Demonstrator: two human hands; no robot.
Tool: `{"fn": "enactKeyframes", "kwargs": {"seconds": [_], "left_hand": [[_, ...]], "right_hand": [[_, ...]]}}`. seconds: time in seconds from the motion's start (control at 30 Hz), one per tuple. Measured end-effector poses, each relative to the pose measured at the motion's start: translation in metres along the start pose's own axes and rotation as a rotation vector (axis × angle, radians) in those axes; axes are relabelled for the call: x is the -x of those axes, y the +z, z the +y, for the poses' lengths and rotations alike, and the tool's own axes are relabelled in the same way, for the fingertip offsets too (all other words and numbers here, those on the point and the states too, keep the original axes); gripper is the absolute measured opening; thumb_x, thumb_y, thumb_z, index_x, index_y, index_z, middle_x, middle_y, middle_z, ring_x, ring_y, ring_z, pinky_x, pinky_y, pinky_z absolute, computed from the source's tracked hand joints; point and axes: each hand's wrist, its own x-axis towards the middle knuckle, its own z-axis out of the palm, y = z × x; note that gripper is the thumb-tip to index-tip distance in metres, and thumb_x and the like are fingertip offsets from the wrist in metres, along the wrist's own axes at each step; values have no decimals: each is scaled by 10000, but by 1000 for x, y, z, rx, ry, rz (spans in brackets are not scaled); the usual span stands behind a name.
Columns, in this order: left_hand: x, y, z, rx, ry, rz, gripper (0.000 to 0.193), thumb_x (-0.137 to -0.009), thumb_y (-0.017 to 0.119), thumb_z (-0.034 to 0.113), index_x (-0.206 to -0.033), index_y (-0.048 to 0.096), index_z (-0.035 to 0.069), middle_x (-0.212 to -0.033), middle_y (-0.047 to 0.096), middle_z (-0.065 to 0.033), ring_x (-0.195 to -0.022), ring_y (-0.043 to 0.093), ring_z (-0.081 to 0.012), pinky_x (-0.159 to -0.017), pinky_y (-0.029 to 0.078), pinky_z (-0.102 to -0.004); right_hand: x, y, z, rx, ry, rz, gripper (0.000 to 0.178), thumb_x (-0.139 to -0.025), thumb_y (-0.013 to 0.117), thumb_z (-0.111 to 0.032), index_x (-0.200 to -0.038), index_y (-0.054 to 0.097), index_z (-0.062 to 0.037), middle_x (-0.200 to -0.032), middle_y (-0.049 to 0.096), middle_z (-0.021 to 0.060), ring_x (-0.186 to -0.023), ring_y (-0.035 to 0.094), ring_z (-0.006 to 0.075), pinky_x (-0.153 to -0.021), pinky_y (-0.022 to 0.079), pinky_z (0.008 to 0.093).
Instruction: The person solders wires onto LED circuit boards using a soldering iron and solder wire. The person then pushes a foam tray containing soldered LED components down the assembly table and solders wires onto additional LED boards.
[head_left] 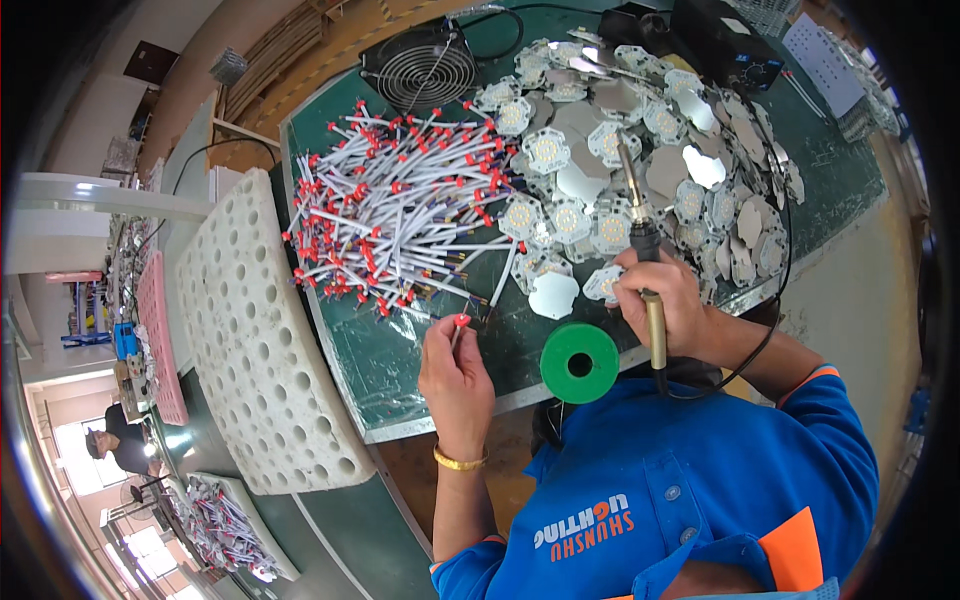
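Observation:
My right hand [668, 305] is wrapped round the black handle of a soldering iron [646, 238], whose metal tip points up over the pile of LED boards [610, 232]. One LED board [603, 285] lies right by the fingers of that hand; I cannot tell if they touch it. Lower left, my left hand [455, 390] pinches a thin white wire piece with a red end [461, 321]. Just beyond it spreads a heap of white wire leads [400, 205] with red ends. A green spool [580, 363] sits between my hands at the bench edge.
A black fan [420, 68] and a black control box [725, 45] stand at the back of the green bench [365, 370]. The iron's cord [787, 250] loops at the right. A white panel with holes [270, 350] lies left. Another person [125, 440] is far left.

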Motion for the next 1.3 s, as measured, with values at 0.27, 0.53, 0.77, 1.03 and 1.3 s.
{"fn": "enactKeyframes", "kwargs": {"seconds": [0.27,0.53,0.77,1.03,1.3], "left_hand": [[46,-21,36,269,-223,-278,686,-618,813,132,-1223,500,48,-793,478,-9,-684,456,-105,-632,412,-222],[53,22,48,154,35,-99,827,-578,840,159,-1270,410,16,-1045,542,-169,-956,558,-297,-804,475,-362],[45,30,31,291,25,-108,711,-641,813,127,-1235,440,7,-1015,616,-114,-847,616,-181,-728,504,-287],[42,26,20,305,4,-137,448,-680,785,91,-1074,590,2,-934,630,-60,-724,561,-82,-618,459,-221],[52,-7,-1,68,-102,123,309,-772,684,64,-1070,607,37,-791,567,-44,-606,478,-90,-557,420,-253]], "right_hand": [[10,-1,-24,-160,122,193,280,-790,601,64,-1016,449,2,-883,557,157,-648,571,242,-596,468,338],[-13,4,-49,-125,89,190,210,-828,590,-9,-1008,482,-13,-839,542,97,-612,537,184,-567,437,289],[4,-9,-46,-273,399,194,198,-849,574,-17,-1022,483,-51,-831,508,71,-594,509,133,-550,426,264],[21,-18,-30,23,215,-143,271,-786,607,-7,-1008,462,-65,-842,552,113,-673,564,277,-589,431,360],[18,-7,-24,440,-141,-37,311,-686,674,-31,-943,503,-71,-825,566,78,-755,522,264,-649,395,360]]}}
